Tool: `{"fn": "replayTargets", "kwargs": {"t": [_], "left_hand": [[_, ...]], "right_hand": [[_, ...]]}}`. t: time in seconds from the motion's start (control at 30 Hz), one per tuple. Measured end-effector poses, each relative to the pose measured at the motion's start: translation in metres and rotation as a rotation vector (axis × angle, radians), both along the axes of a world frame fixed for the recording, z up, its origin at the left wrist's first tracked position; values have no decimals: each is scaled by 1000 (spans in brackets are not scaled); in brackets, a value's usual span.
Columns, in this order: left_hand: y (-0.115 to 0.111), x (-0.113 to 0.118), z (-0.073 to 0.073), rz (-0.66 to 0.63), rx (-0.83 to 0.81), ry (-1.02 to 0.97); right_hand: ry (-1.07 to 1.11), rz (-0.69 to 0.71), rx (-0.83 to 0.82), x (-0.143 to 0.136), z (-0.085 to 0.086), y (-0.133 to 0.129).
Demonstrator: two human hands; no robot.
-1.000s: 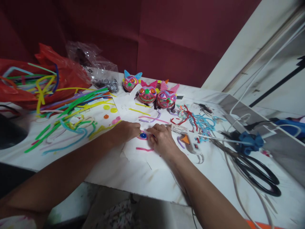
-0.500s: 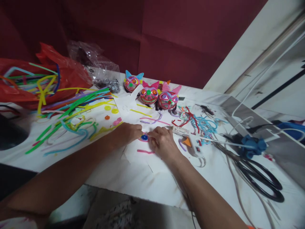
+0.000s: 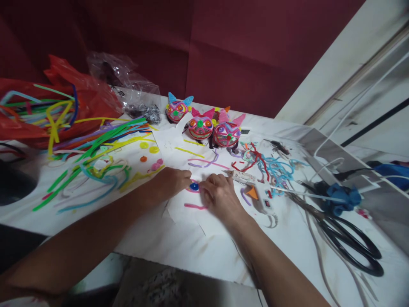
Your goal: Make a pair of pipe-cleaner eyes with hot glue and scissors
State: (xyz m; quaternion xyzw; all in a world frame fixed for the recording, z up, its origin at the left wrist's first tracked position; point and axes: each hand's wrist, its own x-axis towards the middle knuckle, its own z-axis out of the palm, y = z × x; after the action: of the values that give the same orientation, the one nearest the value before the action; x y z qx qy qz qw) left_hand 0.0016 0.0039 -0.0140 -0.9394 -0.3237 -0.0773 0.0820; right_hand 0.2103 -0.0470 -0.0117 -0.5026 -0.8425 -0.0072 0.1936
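Observation:
On the white paper, a small blue coil lies with a pink pipe cleaner curved around it. My left hand is closed at the coil's left edge, fingertips pinching the pink strip. From the other side, my right hand is also closed, its fingers curled down at the strip's right end. Those fingertips are partly hidden. Just below lies a short straight pink pipe cleaner piece. A glue gun with an orange trigger rests right of my right hand.
Colourful animal heads stand at the back. Pipe cleaners spill from a red bag on the left. Large black-handled scissors, cables and a blue flower-like piece lie at right. Cut scraps are heaped behind the glue gun.
The view has shifted slightly. Both hands stay at the blue coil, and my right hand's fingers sit marginally farther from it.

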Motion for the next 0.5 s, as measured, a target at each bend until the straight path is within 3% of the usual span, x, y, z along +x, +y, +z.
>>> {"fn": "replayTargets", "kwargs": {"t": [0.37,0.5], "left_hand": [[-4,0,1,12,-30,-28],[-4,0,2,29,-58,-23]], "right_hand": [[-48,-26,-23,-1,6,-4],[-40,-39,-77,5,19,-4]]}}
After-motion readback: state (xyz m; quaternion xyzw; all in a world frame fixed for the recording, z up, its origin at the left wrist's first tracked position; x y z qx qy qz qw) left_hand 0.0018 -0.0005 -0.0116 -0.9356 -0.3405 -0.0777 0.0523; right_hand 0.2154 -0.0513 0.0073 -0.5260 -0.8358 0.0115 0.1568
